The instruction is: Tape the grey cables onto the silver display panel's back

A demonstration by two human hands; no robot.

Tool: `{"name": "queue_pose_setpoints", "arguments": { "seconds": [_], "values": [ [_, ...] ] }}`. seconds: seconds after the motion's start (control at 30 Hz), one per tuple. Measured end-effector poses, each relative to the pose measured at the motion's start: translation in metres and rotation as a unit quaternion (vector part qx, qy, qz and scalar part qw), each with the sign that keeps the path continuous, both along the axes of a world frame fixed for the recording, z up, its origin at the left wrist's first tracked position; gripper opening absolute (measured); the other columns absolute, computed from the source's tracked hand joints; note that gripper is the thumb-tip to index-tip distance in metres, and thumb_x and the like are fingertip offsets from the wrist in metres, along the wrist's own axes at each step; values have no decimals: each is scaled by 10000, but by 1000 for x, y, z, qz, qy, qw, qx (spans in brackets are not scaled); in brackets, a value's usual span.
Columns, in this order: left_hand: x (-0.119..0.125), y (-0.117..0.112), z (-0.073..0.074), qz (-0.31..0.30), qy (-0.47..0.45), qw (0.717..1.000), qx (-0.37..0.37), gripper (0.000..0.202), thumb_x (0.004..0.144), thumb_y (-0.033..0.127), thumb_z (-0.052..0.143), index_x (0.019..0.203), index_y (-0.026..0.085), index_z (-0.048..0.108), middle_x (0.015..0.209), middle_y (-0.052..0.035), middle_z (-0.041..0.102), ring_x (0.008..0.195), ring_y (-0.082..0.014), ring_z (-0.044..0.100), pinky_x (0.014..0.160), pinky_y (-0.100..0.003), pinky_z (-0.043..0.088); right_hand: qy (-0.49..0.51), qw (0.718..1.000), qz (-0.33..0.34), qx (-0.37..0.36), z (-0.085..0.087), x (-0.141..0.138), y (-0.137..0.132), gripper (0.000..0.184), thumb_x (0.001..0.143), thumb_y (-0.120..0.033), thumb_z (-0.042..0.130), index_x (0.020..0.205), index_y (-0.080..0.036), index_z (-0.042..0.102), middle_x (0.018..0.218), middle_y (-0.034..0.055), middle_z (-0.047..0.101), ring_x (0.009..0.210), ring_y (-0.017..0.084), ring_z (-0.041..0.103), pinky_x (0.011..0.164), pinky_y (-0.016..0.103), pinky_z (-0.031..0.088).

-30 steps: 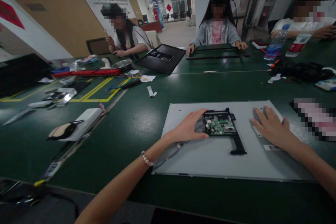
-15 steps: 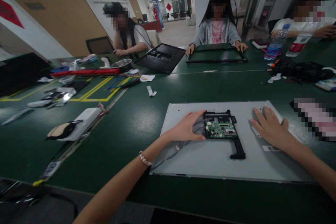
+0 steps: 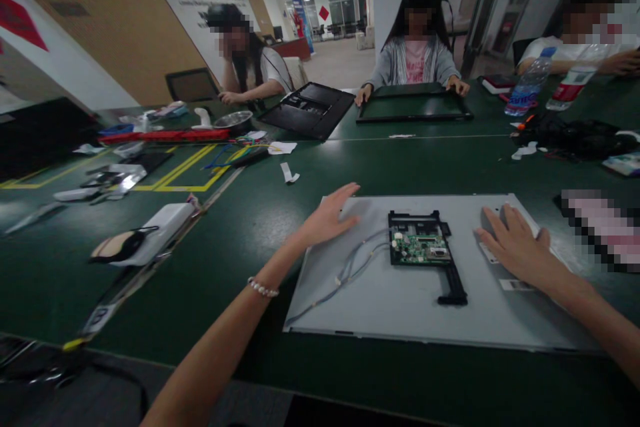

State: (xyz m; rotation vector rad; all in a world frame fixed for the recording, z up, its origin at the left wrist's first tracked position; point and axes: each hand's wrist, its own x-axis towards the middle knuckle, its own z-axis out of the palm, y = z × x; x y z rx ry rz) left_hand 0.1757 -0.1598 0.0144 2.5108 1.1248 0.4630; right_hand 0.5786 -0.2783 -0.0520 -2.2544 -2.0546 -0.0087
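A flat grey display panel (image 3: 370,307) lies on the green table before me, its metal back facing up. On its middle sits a green circuit board (image 3: 417,248) in a black plastic bracket (image 3: 454,283). Grey cables (image 3: 345,277) run from the board to the panel's lower left corner. My left hand (image 3: 330,217) is over the panel's upper left edge, fingers spread, holding nothing. My right hand (image 3: 517,240) lies flat on the panel's right part with its fingers apart, partly covering a plate and a white label (image 3: 515,285).
Across the table a person holds a black frame (image 3: 415,119); a black back cover (image 3: 310,110) lies beside it. A blurred-out pink item (image 3: 600,227), bottles (image 3: 530,83) and black cables (image 3: 575,137) are at right. A white power strip-like box (image 3: 160,230) lies left.
My left hand has let go of the black bracket's left side and moved left, uncovering the grey cables. My right hand has stayed in place.
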Motion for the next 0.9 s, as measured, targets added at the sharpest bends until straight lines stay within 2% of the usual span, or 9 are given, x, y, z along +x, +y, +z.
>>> {"name": "queue_pose_setpoints", "arguments": {
  "seconds": [0.1,0.17,0.23,0.3,0.43,0.57,0.7,0.9],
  "values": [
    [-48,40,-5,155,24,981,110,526,933,337,438,1409,114,408,1523,-147,368,1413,-249,325,1173,-437,255,2,1000,-6,1,1,-1,-1,660,965,-517,103,1466,-163,346,1535,268,264,1433,398,222,962,766,281],
    [-78,59,-8,226,55,964,129,486,932,286,418,1378,94,441,1512,-142,387,1405,-233,338,1163,-413,271,-1,1000,-4,5,0,-2,0,661,964,-518,111,1462,-155,350,1527,280,269,1428,405,230,956,771,281],
    [-100,71,-10,249,93,957,119,486,923,276,430,1376,100,455,1505,-128,403,1387,-230,364,1150,-399,287,-1,1000,-7,15,-3,-1,1,658,961,-525,122,1460,-163,350,1519,280,287,1417,408,255,946,772,291],
    [-112,77,-9,250,118,955,111,489,919,292,444,1374,111,471,1494,-119,426,1358,-234,404,1130,-389,307,-2,1000,-4,24,-6,0,2,654,957,-529,129,1461,-171,343,1516,279,294,1409,408,272,933,771,305],
    [-115,89,-4,266,164,945,99,447,928,306,438,1331,138,534,1384,-112,555,1240,-239,522,1050,-345,376,-7,999,2,31,-10,2,3,640,953,-523,152,1454,-175,346,1515,277,294,1409,409,272,934,776,294],
    [-109,102,4,294,248,920,82,387,946,301,386,1205,158,635,1188,-121,678,1089,-249,611,944,-326,435,1,999,4,35,-10,1,3,629,951,-526,175,1454,-184,334,1519,263,299,1400,419,281,945,777,279],
    [-105,110,8,304,295,901,95,394,926,216,353,1152,132,665,1114,-154,694,1021,-259,641,900,-336,457,3,999,-7,31,-10,0,3,629,955,-524,143,1459,-194,325,1525,252,289,1412,397,264,951,754,290],
    [-101,107,11,309,308,895,96,387,900,156,347,1108,77,664,1043,-207,694,972,-276,659,859,-354,478,-1,1000,-11,19,-6,-3,4,637,963,-520,116,1454,-187,350,1525,257,283,1419,374,256,965,744,280]
  ]
}}
